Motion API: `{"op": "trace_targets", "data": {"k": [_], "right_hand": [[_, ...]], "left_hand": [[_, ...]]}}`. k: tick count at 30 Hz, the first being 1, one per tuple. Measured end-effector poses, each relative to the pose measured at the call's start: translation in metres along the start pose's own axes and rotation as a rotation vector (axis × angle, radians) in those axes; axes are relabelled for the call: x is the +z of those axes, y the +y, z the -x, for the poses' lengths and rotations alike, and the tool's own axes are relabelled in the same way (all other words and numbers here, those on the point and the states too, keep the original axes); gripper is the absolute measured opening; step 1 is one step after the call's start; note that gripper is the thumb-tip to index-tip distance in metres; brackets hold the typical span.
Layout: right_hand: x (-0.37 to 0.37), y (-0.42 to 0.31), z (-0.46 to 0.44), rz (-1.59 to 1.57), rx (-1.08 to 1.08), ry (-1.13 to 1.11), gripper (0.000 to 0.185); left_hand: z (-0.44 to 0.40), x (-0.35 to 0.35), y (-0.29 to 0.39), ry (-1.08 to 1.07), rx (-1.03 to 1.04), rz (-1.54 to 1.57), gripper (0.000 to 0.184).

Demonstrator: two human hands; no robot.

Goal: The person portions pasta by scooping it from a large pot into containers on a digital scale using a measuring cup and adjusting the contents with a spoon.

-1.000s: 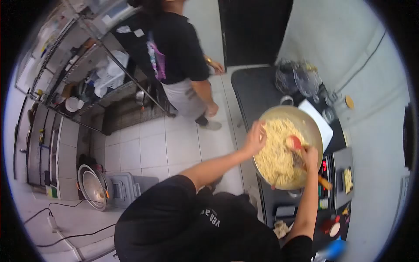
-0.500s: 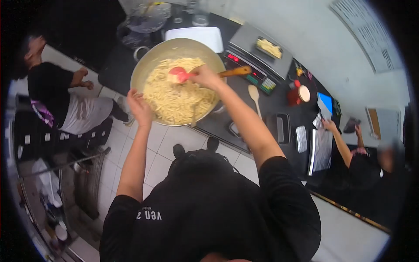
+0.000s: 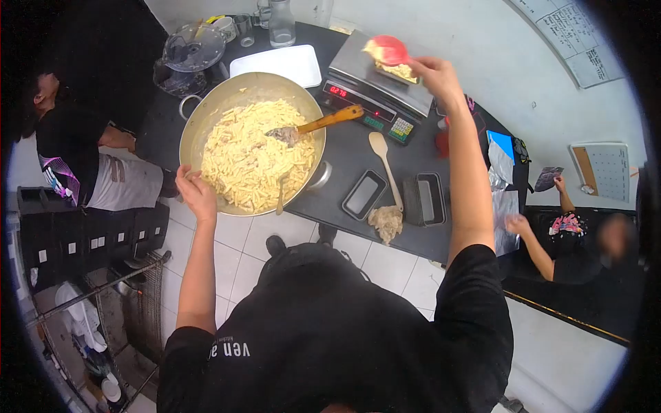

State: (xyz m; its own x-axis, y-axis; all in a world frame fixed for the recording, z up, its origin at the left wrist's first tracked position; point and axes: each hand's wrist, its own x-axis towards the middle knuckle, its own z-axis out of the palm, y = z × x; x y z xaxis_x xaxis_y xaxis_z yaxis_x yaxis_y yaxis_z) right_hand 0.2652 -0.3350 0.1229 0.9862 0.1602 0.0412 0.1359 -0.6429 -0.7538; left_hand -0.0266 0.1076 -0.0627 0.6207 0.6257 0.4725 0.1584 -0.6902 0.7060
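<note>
Holding the red scoop [image 3: 392, 49] by its handle in the right hand [image 3: 436, 77], at one o'clock above the scale [image 3: 350, 63] – left hand [image 3: 197, 195] loosely curled at the pan [image 3: 197, 129]'s eight-o'clock rim, apparently for steadiness, pasta [image 3: 255, 162] inside.

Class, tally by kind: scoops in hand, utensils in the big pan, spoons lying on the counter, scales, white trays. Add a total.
Red scoop in right hand: 1
Big pan, wooden-handled utensil and small utensil: 2
Pale spoon: 1
Scale: 1
White tray: 1
Total: 6
</note>
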Motion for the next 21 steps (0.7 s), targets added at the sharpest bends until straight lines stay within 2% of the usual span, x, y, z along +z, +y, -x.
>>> {"op": "trace_targets", "data": {"k": [1,3,4,6,12,21], "right_hand": [[-0.006,0.025,-0.018,0.001,-0.001,0.002,0.036],[-0.011,0.061,-0.047,0.281,-0.152,0.183,0.033],[-0.008,0.071,-0.055,0.277,-0.153,0.182,0.033],[0.002,0.087,-0.067,0.528,-0.16,0.31,0.027],[0.028,0.088,-0.09,0.692,-0.2,0.251,0.019],[0.042,0.1,-0.114,0.805,-0.19,0.188,0.024]], "left_hand": [[0.0,-0.001,0.0,0.006,0.0,0.01,0.037],[0.0,0.001,-0.004,0.01,-0.008,0.013,0.037],[0.002,0.002,-0.007,0.015,0.014,-0.012,0.038],[0.001,0.001,-0.007,0.012,0.034,-0.049,0.038],[0.0,0.001,-0.003,-0.005,-0.021,-0.052,0.04],[-0.002,0.001,-0.006,-0.017,-0.074,-0.006,0.038]]}}
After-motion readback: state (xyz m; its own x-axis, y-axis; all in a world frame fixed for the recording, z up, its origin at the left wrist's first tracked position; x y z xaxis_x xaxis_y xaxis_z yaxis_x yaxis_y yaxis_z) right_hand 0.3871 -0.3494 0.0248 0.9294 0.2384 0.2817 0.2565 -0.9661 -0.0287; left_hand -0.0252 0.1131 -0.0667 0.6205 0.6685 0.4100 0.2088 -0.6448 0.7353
